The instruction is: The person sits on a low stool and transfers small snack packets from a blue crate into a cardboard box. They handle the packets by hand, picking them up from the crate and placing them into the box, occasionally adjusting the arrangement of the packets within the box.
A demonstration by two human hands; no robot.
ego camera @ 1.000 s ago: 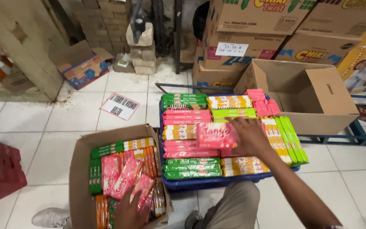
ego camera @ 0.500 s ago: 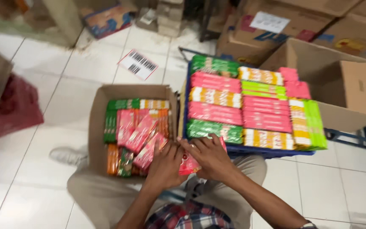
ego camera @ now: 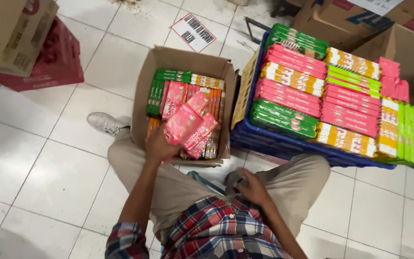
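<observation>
At the far left a red crate [ego camera: 56,62] sits under a tan carton [ego camera: 13,33], well apart from our work, with bare white floor tiles [ego camera: 39,158] between. Half a second ago both our hands met near our lap at the front edge of the blue tray; now our left hand [ego camera: 161,146] has swung out to the open cardboard box [ego camera: 188,60] and grasps a pink wafer pack [ego camera: 182,122], holding it tilted just above the packs already lying there. So the pack has crossed from the tray side to the box and only needs setting down.

The box is nearly full: green, pink and orange packs stand on edge along its far side, loose pink ones lie on top, and its right wall touches the blue tray [ego camera: 283,144]. Open room is on the near and left sides only.

Our right hand [ego camera: 250,187] has dropped to our lap, fingers curled loosely, holding nothing that we can make out. Right of it the tray carries tidy stacked rows of packs [ego camera: 322,96], with a big open carton [ego camera: 398,52] behind.
</observation>
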